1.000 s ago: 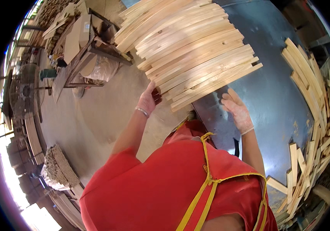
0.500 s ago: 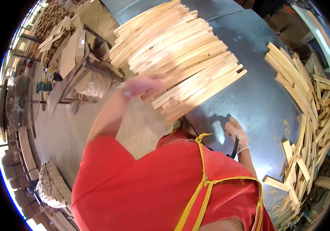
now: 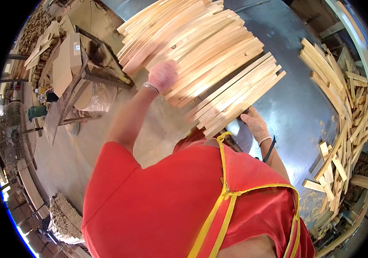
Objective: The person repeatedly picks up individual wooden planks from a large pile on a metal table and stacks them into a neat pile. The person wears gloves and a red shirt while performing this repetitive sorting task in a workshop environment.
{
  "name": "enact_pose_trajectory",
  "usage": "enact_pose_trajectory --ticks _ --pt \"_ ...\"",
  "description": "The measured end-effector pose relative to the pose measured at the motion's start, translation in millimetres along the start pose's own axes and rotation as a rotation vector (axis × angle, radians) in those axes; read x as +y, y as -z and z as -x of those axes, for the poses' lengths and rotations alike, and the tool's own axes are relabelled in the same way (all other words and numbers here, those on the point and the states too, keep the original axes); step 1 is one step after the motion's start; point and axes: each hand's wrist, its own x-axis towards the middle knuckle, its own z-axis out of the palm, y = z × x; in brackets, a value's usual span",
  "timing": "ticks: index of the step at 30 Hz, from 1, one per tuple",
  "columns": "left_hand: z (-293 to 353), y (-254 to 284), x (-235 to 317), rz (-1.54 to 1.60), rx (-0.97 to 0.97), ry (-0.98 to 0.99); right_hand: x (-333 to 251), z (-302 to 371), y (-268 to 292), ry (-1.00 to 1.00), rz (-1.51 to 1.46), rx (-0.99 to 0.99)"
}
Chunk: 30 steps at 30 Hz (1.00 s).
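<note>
Pale wooden strips point(image 3: 212, 64) lie side by side in a wide row on a dark metal table point(image 3: 278, 34). A narrow gap parts several near strips point(image 3: 240, 94) from the rest. My left hand point(image 3: 163, 76), in a light knitted glove, is at the left ends of the larger group and touches them. Its fingers are blurred and partly hidden, so a grip cannot be made out. My right hand point(image 3: 255, 124), gloved too, is beside the right end of the nearest strip, thumb and fingers apart, its fingertips close against the wood.
Loose wooden offcuts point(image 3: 343, 146) are heaped along the table's right side, with longer strips point(image 3: 326, 77) beyond. To the left are a wooden-legged stand with cardboard point(image 3: 68, 60), a caged fan point(image 3: 16, 133) and a stacked bundle point(image 3: 63, 215) on the floor.
My left hand has moved up along the strips' left ends. A gap now separates the nearest strips from the others. My right hand has risen to the nearest strip's end.
</note>
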Motion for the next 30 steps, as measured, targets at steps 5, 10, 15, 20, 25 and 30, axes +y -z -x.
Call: enact_pose_trajectory --ticks 5,10,15,20,25,30 --pt "57.9 -26.2 83.9 -0.052 -0.052 -0.309 -32.2 0.7 -25.7 0.147 -0.557 0.358" --pt "122.0 -62.9 121.3 0.717 -0.142 -0.208 -39.6 -11.4 -8.0 -0.020 -0.894 0.497" --pt "143.0 -94.3 0.9 1.364 -0.118 0.815 2.8 -23.3 20.7 -0.191 -0.380 0.532" --pt "116.5 -127.3 -17.2 1.922 -0.205 0.846 -23.6 -30.7 -17.5 -0.207 -0.216 0.310" --pt "126.1 -21.2 1.6 1.883 -0.205 0.636 -21.6 -0.8 -28.4 -0.096 -0.115 0.264" --pt "19.5 21.7 15.4 1.044 -0.634 0.034 -13.5 -12.2 -42.5 -0.036 -0.026 0.325"
